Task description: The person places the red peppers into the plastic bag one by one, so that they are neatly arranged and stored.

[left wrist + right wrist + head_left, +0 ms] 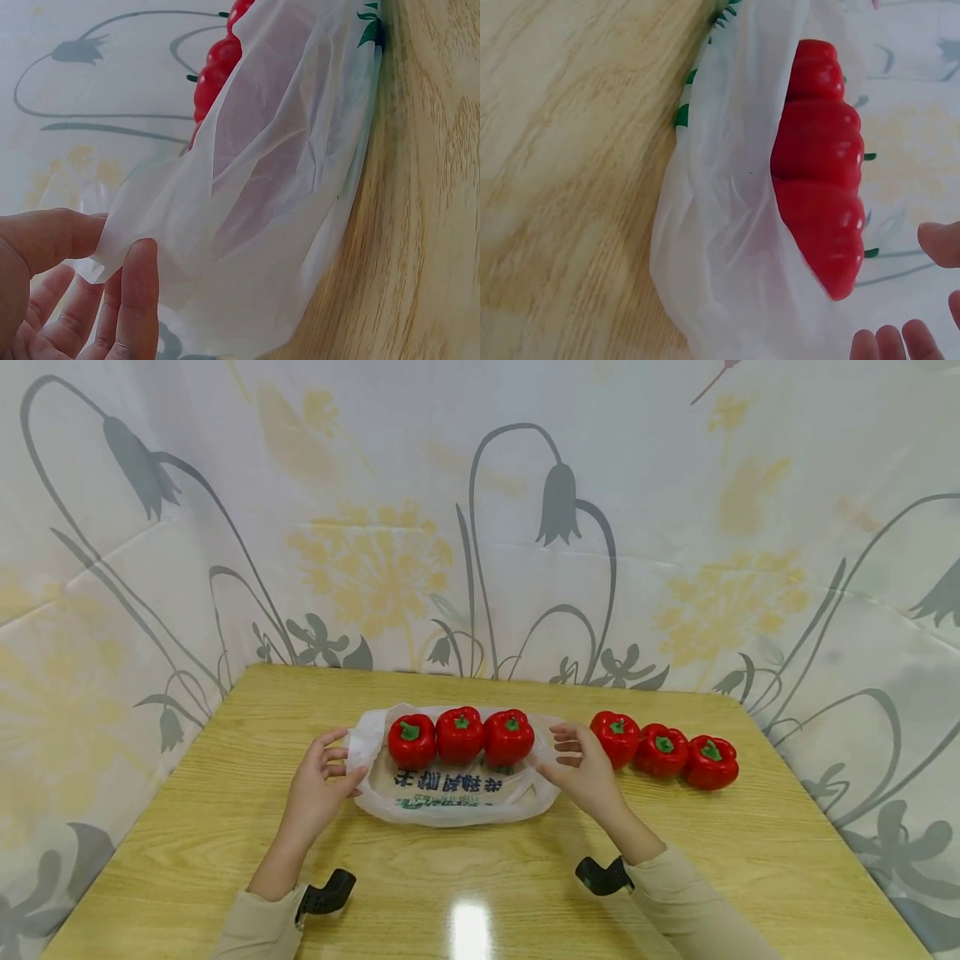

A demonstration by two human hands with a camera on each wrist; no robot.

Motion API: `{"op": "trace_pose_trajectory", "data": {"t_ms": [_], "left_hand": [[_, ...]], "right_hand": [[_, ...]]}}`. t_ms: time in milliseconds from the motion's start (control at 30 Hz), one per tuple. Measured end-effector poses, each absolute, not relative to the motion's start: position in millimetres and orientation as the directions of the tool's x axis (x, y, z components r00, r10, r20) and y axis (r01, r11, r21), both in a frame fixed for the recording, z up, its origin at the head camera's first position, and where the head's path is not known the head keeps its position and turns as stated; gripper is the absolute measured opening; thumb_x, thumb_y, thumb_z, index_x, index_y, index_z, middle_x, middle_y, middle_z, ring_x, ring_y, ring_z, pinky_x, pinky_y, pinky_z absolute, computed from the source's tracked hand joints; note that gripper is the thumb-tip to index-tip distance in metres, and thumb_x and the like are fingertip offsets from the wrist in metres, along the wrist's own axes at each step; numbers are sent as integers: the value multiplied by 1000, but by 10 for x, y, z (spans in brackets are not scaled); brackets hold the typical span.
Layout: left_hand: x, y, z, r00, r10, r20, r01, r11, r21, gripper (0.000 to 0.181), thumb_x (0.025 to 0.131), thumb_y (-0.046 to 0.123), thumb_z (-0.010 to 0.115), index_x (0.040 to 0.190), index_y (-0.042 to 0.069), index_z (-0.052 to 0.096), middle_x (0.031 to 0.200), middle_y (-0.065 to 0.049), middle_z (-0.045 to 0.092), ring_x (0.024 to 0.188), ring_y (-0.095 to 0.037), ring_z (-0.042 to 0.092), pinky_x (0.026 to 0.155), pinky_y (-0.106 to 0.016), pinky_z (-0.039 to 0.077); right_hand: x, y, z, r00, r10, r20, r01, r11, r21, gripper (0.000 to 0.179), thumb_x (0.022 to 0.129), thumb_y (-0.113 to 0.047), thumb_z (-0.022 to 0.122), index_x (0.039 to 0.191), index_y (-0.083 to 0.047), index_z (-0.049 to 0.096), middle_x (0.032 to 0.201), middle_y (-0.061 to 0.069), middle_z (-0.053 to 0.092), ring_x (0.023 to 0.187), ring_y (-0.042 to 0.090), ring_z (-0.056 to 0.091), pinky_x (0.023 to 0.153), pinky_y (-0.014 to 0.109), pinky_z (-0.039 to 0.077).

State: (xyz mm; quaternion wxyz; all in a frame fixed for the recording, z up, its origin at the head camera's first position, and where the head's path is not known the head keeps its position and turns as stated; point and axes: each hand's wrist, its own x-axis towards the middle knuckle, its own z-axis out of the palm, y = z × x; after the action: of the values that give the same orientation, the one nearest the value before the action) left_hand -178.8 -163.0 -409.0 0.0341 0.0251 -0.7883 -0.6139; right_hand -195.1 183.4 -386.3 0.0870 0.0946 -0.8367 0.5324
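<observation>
A white plastic bag [450, 814] with dark printing lies open on the table. Three red bell peppers [460, 735] with green stems stand in a row in its opening, and the right wrist view shows the same red peppers [817, 146] behind the bag's raised front edge. At the bag's left end, my left hand [321, 781] pinches the plastic between thumb and fingers; the left wrist view shows the gripped bag edge [112, 251]. My right hand [588, 774] is at the right end, fingers spread apart and curved slightly, holding nothing visible.
Three more red bell peppers [663, 750] sit in a slanting row on the table to the right of my right hand. The wooden table [420, 868] ends at the back against a flower-printed curtain [480, 527].
</observation>
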Motion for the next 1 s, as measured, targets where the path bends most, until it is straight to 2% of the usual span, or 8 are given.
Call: {"op": "trace_pose_trajectory", "data": {"t_ms": [167, 433, 800, 1000], "left_hand": [[-1786, -1627, -4097, -997, -80, 18, -2, 243, 970, 60, 88, 4, 64, 140, 10, 34, 120, -18, 46, 98, -30, 51, 65, -26, 55], [-1780, -1621, -4101, -996, -81, 23, 3, 246, 969, 60, 88, 4, 64, 140, 10, 35, 120, -18, 46, 96, -29, 50, 66, -29, 56], [-1778, -1616, -4095, -996, -83, 22, 0, 254, 967, 60, 88, 3, 63, 140, 10, 35, 120, -19, 46, 97, -29, 50, 65, -27, 56], [-1778, -1609, -4095, -997, -80, 20, -1, 253, 968, 60, 88, 2, 63, 140, 9, 34, 120, -18, 46, 96, -28, 50, 64, -26, 55]], "right_hand": [[-1888, 1907, -3883, -960, -55, 275, -273, 415, -868, 50, 74, 7, 73, 117, 5, 49, 118, 23, 50, 102, 37, 51, 87, 48, 48], [-1788, 2037, -3867, -972, -41, 230, -228, 380, -897, 51, 76, 6, 72, 120, 5, 47, 119, 21, 50, 105, 34, 50, 91, 50, 45], [-1692, 2165, -3946, -970, -24, 243, -231, 415, -880, 48, 76, 6, 72, 118, 5, 49, 115, 19, 53, 103, 35, 50, 87, 44, 49], [-1645, 2246, -3954, -975, 3, 224, -201, 431, -879, 47, 76, 7, 71, 117, 4, 48, 115, 18, 52, 103, 33, 51, 88, 46, 48]]}}
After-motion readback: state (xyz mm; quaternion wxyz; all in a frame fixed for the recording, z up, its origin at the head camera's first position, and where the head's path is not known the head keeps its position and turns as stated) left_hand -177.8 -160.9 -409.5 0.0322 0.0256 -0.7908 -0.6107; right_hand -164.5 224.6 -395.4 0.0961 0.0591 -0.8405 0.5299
